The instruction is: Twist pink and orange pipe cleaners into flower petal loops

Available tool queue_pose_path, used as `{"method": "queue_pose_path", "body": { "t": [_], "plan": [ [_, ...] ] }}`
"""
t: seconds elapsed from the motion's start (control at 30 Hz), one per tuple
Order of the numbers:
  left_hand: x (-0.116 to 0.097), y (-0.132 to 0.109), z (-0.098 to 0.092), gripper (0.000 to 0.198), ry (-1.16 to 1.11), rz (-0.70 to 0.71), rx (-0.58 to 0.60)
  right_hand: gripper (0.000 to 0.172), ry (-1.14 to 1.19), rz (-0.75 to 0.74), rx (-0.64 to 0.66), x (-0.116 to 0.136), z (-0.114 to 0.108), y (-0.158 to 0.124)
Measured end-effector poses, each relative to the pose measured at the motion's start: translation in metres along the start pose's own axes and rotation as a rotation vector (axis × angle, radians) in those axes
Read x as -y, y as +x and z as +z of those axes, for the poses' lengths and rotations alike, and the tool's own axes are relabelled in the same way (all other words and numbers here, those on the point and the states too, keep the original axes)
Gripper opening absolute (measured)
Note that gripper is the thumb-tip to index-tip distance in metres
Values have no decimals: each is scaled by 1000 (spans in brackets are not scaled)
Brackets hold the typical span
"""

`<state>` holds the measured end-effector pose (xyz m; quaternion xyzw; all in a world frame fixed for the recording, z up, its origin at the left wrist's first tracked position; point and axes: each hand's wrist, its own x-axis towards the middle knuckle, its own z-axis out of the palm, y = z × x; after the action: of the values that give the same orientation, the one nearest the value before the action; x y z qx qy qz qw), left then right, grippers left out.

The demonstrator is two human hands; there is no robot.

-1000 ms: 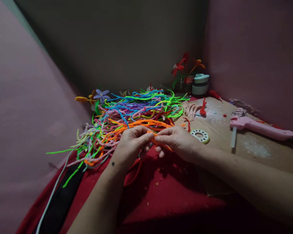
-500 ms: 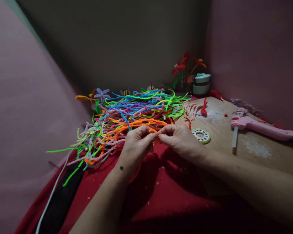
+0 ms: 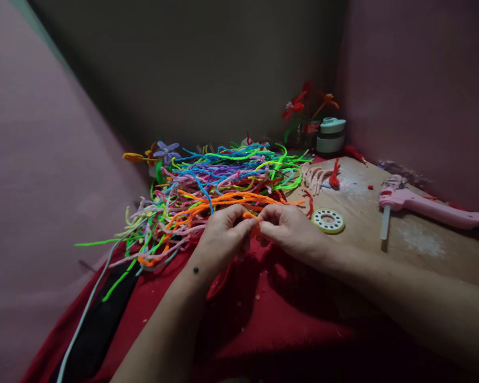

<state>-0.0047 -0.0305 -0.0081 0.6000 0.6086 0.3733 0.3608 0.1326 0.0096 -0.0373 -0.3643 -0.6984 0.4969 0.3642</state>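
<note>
An orange pipe cleaner [image 3: 250, 216] is pinched between both hands in front of the pile. My left hand [image 3: 228, 229] is closed on it with thumb and index finger. From the right, my right hand [image 3: 286, 227] grips the same pipe cleaner, its fingertips nearly touching the left ones. Part of the orange piece is hidden behind the fingers. Just behind the hands lie more orange pipe cleaners [image 3: 239, 199] on a heap of blue, green, pink and purple pipe cleaners [image 3: 223, 171].
A pink glue gun [image 3: 435, 205] rests on a brown board [image 3: 383, 255], near a round holed disc [image 3: 328, 220]. Red pipe-cleaner flowers [image 3: 295, 106] and a teal-lidded container [image 3: 330, 135] stand behind. A white cable [image 3: 88, 304] runs down the left over the red cloth [image 3: 239, 330].
The right hand has shifted slightly, its fingers curling lower around the orange pipe cleaner. An orange end now shows to the right above the right hand. The left hand has barely moved.
</note>
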Motion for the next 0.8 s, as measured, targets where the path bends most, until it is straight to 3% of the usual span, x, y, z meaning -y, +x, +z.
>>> {"method": "queue_pose_path", "body": {
  "t": [0.13, 0.27, 0.47, 0.6, 0.8],
  "plan": [
    [-2, 0, -5, 16, -113, 14, 23, 3, 345, 83, 117, -3, -1, 1],
    [-1, 1, -5, 18, -149, 26, 18, 3, 458, 47, 112, -10, -1, 3],
    [0, 1, -5, 21, -167, -84, 8, 3, 393, 5, -12, -11, 1, 2],
    [-1, 1, -4, 10, -186, -68, 52, 4, 337, -28, -52, -10, 2, 0],
    [-2, 2, 2, 9, -156, -63, 11, 6, 204, -99, -91, -10, 2, 0]
  ]
}}
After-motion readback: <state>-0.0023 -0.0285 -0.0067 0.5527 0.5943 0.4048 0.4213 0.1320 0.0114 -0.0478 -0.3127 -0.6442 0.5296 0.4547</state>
